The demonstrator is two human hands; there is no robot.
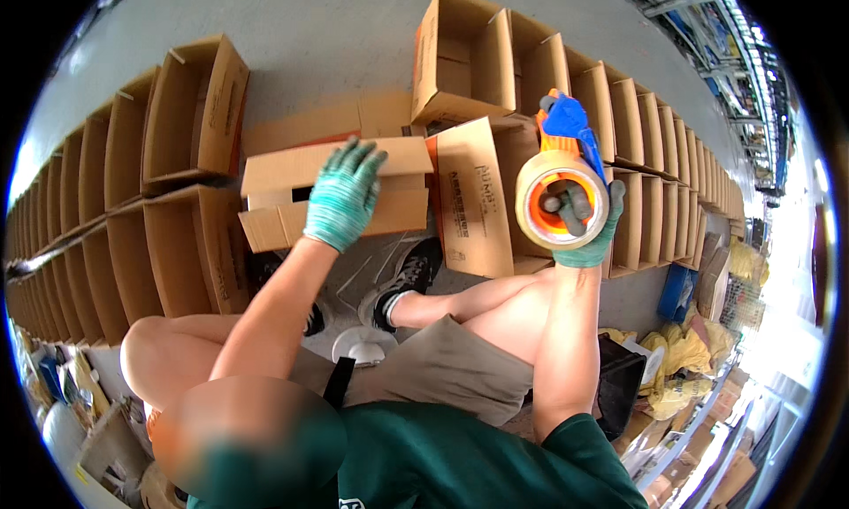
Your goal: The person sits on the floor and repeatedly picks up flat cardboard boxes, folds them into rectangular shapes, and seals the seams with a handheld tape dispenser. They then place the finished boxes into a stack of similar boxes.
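- One tape gun (pixel 559 142) with one tape roll (pixel 533 206), held up on the right; the right hand (pixel 610 230) has its grip closed on it, fingertips showing through the roll's hole.
- One box (pixel 398 212) on the floor (pixel 327 31) to the left of it; the left hand (pixel 343 199) lies on its top flaps, fingers spread, the grip closed on nothing.
- One printed box (pixel 478 199) stands between, just right of the first.
- Two rows of left boxes (pixel 177 244) and two of right boxes (pixel 486 67); their outer ends are too small to count.
- Hidden: the gun's handle; part of the gap between the flaps, under the left hand; part of the printed box, by the gun.
- The gun's long axis runs near to far: roll near, blue-and-orange head far, pointing away from the person.
- The first box's long axis runs left to right, its right end slightly farther.
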